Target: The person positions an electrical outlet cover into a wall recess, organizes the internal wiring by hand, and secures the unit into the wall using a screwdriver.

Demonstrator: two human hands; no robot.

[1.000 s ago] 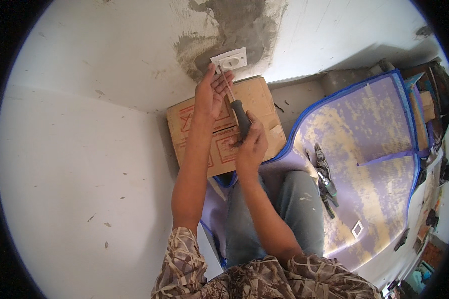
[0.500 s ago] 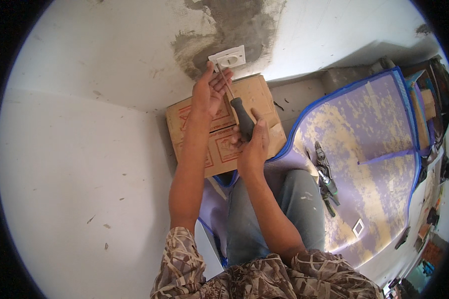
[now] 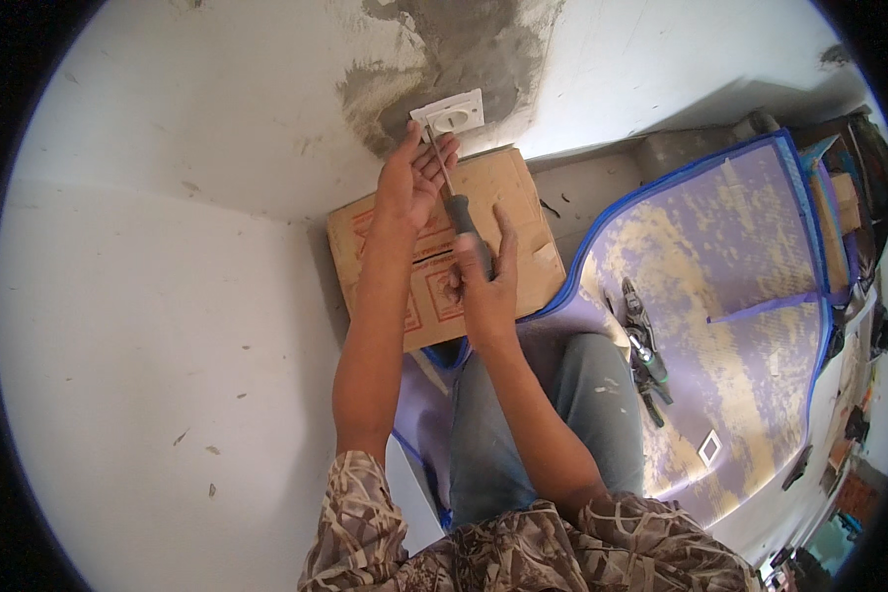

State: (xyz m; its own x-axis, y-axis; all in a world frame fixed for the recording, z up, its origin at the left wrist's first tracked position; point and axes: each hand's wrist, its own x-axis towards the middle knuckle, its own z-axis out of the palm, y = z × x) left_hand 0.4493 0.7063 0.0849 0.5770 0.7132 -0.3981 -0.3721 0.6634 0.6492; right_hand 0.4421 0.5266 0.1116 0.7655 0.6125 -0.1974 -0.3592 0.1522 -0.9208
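A white wall socket (image 3: pixel 451 119) with a square plate sits on a grey cement patch of the wall. In my right hand (image 3: pixel 488 296) is a screwdriver (image 3: pixel 461 212) with a dark handle; the thumb lies across the handle and the index finger sticks out along its right side. Its thin shaft runs up to the lower left part of the plate. My left hand (image 3: pixel 414 183) is beside the shaft with fingers stretched out, its thumb at the plate's lower left corner. Whether the tip sits in a screw is too small to tell.
Below the socket stands a cardboard box (image 3: pixel 538 222) against the wall. To the right, a worn purple mat with blue edging (image 3: pixel 760 217) carries pliers (image 3: pixel 638 311), other hand tools and a small white frame (image 3: pixel 708 448). My knees are below the box.
My right hand has turned around the screwdriver handle: its thumb has swung over to the left and the index finger has straightened. The handle has shifted slightly left. My left hand stays nearly still.
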